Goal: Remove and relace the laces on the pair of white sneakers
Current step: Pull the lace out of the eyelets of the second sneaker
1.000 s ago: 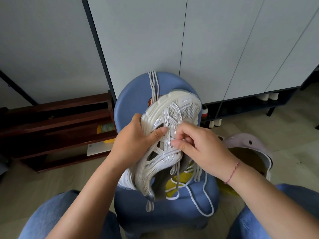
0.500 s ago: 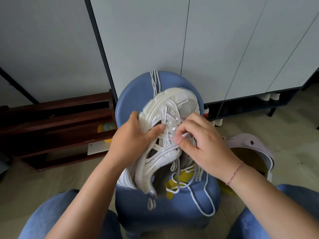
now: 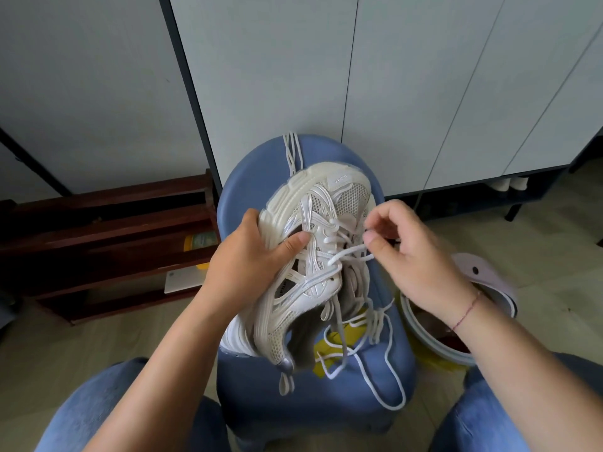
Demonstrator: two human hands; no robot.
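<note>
the thumb [image 3: 372,239] and curled forefinger of the right hand [image 3: 414,256] are together, pinching a white lace [image 3: 347,254] that runs taut from an eyelet on the white sneaker [image 3: 326,203]; its other fingers curl loosely behind. the left hand [image 3: 241,265] grips the sneaker around the sole, thumb pressed flat on the side of the upper, fingers hidden underneath. the sneaker is held tilted on its side above the blue stool [image 3: 326,402], toe toward the seat's far edge, heel over its near part. slack loops of lace lie on the seat and hang over its near right edge. a loose lace [image 3: 291,151] drapes over the far edge. a pale clog [image 3: 489,275] sits on the floor beside the stool's right edge.
</note>
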